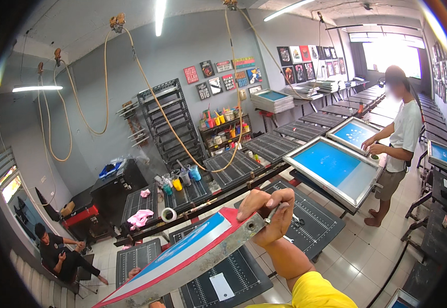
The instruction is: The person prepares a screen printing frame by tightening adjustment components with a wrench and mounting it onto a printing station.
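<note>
In the near foreground, the right hand [268,213] is clenched fully around the upper end of a long squeegee [182,256], which slants down-left from that grip toward the left hand [135,272] (barely visible; closure indeterminate). Judged stiff, fairly light, ink-slick: hold the bare ends. Beyond lie printing pallets [234,167] and a blue-meshed screen frame [334,167].

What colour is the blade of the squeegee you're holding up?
The squeegee blade is light blue and white with a red edge, on a worn metal handle; the head view shows it, held in the right hand.
</note>
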Tool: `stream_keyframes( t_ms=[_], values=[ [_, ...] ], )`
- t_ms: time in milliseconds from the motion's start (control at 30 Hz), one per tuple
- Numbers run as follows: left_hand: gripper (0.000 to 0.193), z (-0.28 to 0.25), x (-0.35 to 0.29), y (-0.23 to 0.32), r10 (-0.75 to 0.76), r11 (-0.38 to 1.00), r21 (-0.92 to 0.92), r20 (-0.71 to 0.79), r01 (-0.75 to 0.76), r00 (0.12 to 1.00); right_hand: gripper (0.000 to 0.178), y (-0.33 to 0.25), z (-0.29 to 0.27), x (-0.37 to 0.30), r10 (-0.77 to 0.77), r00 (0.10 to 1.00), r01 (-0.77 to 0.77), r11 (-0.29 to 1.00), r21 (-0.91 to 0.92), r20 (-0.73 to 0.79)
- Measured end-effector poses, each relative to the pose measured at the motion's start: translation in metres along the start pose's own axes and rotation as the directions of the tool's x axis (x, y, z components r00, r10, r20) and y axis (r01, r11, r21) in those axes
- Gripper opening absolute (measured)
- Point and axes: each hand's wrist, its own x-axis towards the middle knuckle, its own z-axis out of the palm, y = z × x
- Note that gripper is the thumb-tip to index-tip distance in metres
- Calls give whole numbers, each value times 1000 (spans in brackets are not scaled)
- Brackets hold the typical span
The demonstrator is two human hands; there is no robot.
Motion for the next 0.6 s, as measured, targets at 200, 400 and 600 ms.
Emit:
stream_keyframes(
  t_ms=[200,400,600],
  values=[
    [45,-47,-5,-33,14,922,387,-86,21,996,26,-1,-1,-9,3,1000,-3,1000,4,-7],
    [52,-53,-27,-29,-288,957,-2,-102,289,952,28,5,-11,-25,62,998,-62,998,3,-20],
    [59,-52,-9,-28,-194,971,-133,64,201,979,27,-2,-23,-26,100,994,-98,993,-58,32]
  ],
)
